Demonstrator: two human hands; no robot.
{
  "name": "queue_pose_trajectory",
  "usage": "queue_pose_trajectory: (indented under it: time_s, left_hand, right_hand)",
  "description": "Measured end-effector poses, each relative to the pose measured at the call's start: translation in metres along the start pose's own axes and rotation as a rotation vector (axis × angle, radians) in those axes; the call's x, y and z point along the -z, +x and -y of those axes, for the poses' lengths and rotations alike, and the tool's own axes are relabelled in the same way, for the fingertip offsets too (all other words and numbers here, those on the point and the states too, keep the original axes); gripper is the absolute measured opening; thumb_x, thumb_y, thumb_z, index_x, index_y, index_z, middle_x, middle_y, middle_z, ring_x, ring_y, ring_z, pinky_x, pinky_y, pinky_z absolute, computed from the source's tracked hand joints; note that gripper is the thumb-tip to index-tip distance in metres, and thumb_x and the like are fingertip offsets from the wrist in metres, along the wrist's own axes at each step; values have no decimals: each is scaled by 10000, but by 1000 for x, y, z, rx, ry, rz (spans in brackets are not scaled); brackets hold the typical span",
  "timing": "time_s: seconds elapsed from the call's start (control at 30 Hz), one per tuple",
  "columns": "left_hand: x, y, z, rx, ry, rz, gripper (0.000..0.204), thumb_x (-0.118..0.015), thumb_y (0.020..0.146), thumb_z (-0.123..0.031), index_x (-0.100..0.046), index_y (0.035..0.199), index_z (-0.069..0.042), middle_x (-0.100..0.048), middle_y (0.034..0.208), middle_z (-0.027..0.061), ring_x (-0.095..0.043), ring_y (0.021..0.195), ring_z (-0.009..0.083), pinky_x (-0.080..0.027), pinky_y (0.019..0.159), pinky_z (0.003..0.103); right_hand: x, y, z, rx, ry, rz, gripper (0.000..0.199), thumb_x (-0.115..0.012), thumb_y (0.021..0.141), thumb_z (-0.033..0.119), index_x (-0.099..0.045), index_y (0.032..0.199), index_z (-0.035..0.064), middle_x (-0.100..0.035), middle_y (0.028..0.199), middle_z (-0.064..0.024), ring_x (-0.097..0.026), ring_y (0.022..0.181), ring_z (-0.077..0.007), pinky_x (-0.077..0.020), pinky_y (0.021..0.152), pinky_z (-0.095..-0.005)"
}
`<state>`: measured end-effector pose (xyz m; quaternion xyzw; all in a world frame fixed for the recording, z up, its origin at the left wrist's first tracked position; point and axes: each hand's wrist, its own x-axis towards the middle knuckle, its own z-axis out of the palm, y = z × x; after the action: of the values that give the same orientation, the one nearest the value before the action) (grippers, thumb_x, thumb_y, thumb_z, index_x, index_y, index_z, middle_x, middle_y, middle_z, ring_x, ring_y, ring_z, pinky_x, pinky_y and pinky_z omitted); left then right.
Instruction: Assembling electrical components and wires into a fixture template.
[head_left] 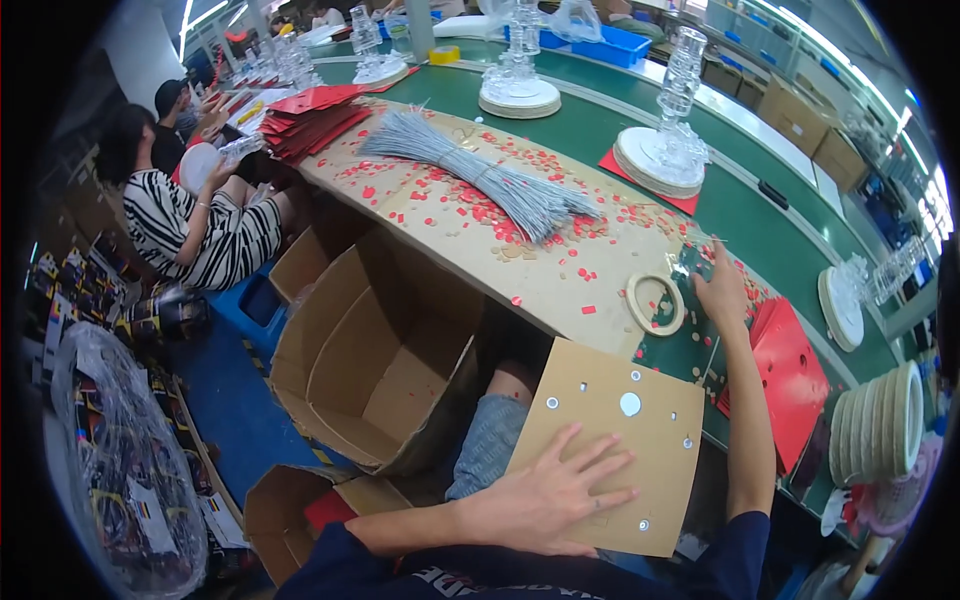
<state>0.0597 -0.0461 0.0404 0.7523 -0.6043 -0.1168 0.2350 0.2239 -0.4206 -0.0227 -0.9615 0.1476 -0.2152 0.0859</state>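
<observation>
My left hand [560, 490] lies flat with its fingers spread on a brown cardboard sheet [610, 395] across my lap. The sheet has one large round hole and several small holes, some of them ringed. At the table's right part my right hand [722, 290] reaches out, thumb and forefinger apart, with nothing visible between them. It is close to a small clear piece [686, 262] on the table. Just left of that hand is a roll of cream tape [636, 290]. A stack of red sheets [785, 365] with holes lies beside my right forearm.
A bundle of grey wire ties [470, 170] and scattered red and brown scraps cover the tabletop [470, 250]. Clear stacked pieces on round white bases [660, 160] stand along the green belt [590, 130]. An open carton [385, 350] stands below; a seated co-worker [190, 215] is left.
</observation>
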Motion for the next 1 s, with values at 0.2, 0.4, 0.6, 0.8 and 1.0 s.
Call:
queue_pose_trajectory:
  time_s: [0.2,0.4,0.6,0.8,1.0]
  left_hand:
    - [-1,2,1,9,-28,-22,800,-675,895,-562,-442,1534,-141,-321,1593,220,-270,1510,414,-208,1180,652]
    - [2,5,3,2,-37,-8,805,-694,883,-548,-446,1530,-139,-313,1600,219,-241,1524,410,-212,1175,667]
    - [-8,-3,-1,-2,-64,-43,786,-708,873,-537,-460,1524,-172,-299,1614,227,-202,1540,408,-206,1170,685]
    - [-6,-3,-2,-84,-121,-107,760,-730,846,-536,-535,1457,-128,-377,1548,269,-269,1504,440,-198,1173,694]
    - [13,-1,6,-61,-21,44,729,-706,864,-557,-530,1476,-201,-365,1585,225,-299,1499,434,-263,1139,681]
  right_hand:
    - [1,19,28,-424,1543,204,447,-599,1043,308,-584,1373,7,-686,1219,-101,-669,1042,-132,-526,816,-239]
    - [-12,35,0,-396,1839,-93,318,-587,1053,199,-630,1301,4,-692,1200,-61,-644,1090,-108,-513,899,-234]
    - [33,-5,-3,-404,1841,-380,276,-560,1046,105,-609,1266,-55,-661,1217,-106,-633,1134,-169,-523,955,-245]
    - [169,-166,-145,-122,1710,-611,326,-486,1065,59,-511,1359,-78,-614,1209,-105,-604,997,-123,-512,850,-243]
    - [370,-344,-167,-63,1414,-1118,149,-557,1017,47,-587,1106,-70,-604,923,-101,-486,689,-164,-447,720,-300]
